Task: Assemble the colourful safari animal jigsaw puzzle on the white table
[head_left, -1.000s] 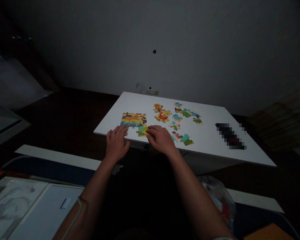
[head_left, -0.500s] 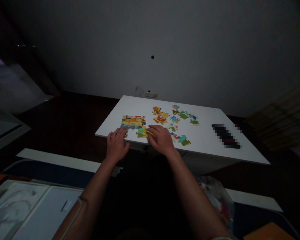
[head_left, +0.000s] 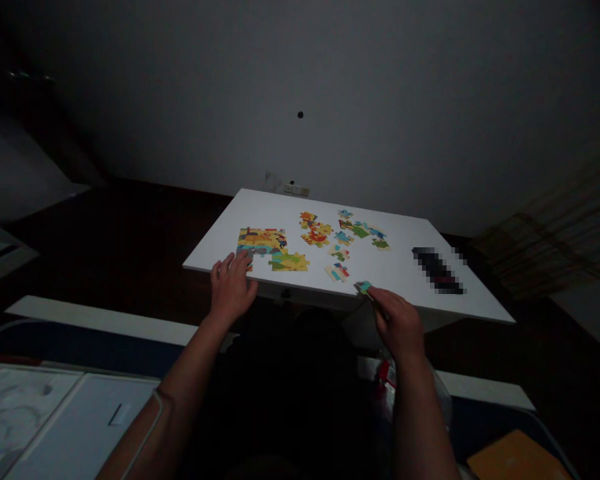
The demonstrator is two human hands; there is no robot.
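A bag (head_left: 443,400) lies partly behind the right forearm. The right hand (head_left: 399,325) pinches a teal-and-green piece (head_left: 364,287) at the near edge of the white surface (head_left: 405,293). The left hand (head_left: 231,289), fingers loosely spread and gripping nothing, rests at the near-left corner of the part-joined puzzle (head_left: 261,239). Loose pieces (head_left: 318,234) lie right of it; a dark, pixelated item (head_left: 436,270) farther right. Beyond, a socket (head_left: 297,190) sits on the wall (head_left: 380,100).
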